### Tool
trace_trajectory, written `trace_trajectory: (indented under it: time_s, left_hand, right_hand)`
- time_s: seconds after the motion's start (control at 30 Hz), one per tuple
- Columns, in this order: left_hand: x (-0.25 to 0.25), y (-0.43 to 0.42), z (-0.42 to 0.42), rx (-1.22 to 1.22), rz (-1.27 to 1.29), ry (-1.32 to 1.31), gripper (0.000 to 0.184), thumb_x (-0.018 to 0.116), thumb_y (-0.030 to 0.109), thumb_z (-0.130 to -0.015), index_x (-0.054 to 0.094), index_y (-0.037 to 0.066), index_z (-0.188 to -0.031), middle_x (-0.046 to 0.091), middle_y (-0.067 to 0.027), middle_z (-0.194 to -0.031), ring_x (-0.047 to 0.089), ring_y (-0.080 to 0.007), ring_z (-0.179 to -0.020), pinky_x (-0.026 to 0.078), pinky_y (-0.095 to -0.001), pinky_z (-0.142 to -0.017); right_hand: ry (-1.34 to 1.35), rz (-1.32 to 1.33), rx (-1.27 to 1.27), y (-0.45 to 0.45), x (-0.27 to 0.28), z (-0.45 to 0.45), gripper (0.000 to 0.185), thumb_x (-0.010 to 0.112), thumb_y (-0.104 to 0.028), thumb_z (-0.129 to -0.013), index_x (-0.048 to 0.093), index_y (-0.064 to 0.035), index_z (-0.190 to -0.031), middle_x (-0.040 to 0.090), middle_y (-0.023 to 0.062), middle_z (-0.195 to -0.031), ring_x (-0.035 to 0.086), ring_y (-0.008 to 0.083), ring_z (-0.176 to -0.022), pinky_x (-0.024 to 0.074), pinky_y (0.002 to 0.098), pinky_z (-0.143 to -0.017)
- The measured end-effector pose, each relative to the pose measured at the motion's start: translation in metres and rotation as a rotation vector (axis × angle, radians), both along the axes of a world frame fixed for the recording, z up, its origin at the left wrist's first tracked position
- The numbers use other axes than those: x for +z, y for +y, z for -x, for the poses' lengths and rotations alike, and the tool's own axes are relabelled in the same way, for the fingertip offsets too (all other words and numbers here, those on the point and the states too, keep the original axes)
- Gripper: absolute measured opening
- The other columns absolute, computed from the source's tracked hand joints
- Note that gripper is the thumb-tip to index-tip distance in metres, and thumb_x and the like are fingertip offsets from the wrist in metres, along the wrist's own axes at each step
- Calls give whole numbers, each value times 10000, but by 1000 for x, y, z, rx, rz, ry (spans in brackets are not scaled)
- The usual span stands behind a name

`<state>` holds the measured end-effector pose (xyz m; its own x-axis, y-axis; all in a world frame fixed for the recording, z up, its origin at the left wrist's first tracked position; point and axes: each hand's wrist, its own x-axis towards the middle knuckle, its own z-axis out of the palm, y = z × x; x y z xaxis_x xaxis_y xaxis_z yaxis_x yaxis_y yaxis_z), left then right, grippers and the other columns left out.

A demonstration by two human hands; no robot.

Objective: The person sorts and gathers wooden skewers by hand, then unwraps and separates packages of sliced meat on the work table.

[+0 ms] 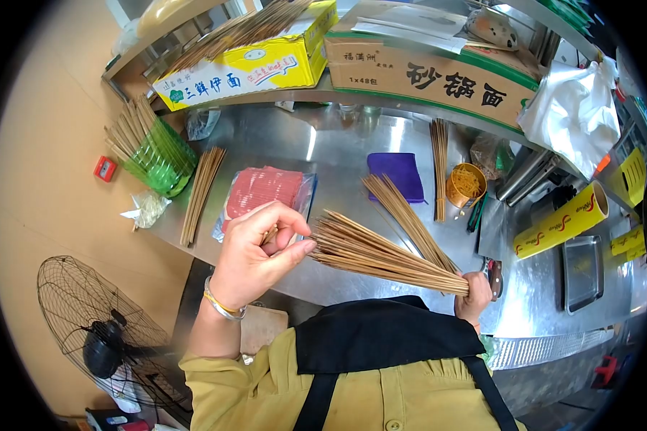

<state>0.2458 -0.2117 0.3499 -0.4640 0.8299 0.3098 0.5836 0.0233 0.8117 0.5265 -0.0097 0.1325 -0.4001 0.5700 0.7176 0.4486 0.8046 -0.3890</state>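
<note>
My right hand (474, 296) is wrapped around the lower end of a bundle of thin wooden skewers (388, 257), which fans out to the left in front of my apron. At the fanned tips, my left hand (262, 241) is closed with fingers curled and thumb close to the index finger. Something brownish shows inside its curl, too little to name. Behind the held bundle, another bunch of skewers (406, 219) lies on the steel counter (331, 151). A stack of pink sliced meat (266, 190) on plastic lies just beyond my left hand.
More skewers (203, 194) lie left; others stand in a green basket (162, 154). A purple cloth (397, 176), yellow cup (466, 185) and yellow roll (562, 221) are on the counter. Cartons (431, 79) fill the shelf above. A fan (97, 345) stands lower left.
</note>
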Motion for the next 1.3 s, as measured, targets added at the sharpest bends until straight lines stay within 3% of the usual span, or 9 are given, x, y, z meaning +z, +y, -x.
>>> trace_trajectory:
  time_s: [0.27, 1.0, 1.17, 1.3]
  left_hand:
    - [3, 1, 2, 12, 95, 122, 133, 681, -34, -677, 609, 3, -783, 419, 18, -650, 354, -67, -578, 307, -219, -523]
    - [-10, 2, 12, -77, 189, 43, 111, 698, -14, -704, 625, 10, -784, 414, 24, -647, 352, -60, -570, 310, -218, -523]
    - [-21, 3, 14, -95, 157, 36, 86, 671, 48, -758, 604, 33, -810, 412, -5, -642, 389, -98, -568, 341, -254, -524]
    - [-20, 3, 12, -103, 167, -8, 89, 645, 54, -792, 567, 14, -808, 386, 18, -671, 362, -77, -614, 325, -223, -563]
  right_hand:
    - [-8, -34, -11, 2, 1, 0, 192, 695, -54, -706, 503, -49, -714, 501, 85, -626, 513, 264, -563, 376, 350, -504]
    - [-72, -76, -17, 5, 12, -14, 198, 699, -71, -710, 501, -61, -713, 505, 66, -635, 496, 252, -556, 366, 353, -510]
    - [-89, -74, -27, 4, 13, -18, 174, 680, -75, -731, 507, -64, -721, 500, 63, -636, 497, 251, -565, 363, 350, -514]
    - [-96, -61, -16, 1, 14, -16, 168, 679, -68, -730, 511, -62, -723, 500, 64, -639, 498, 255, -567, 366, 355, -515]
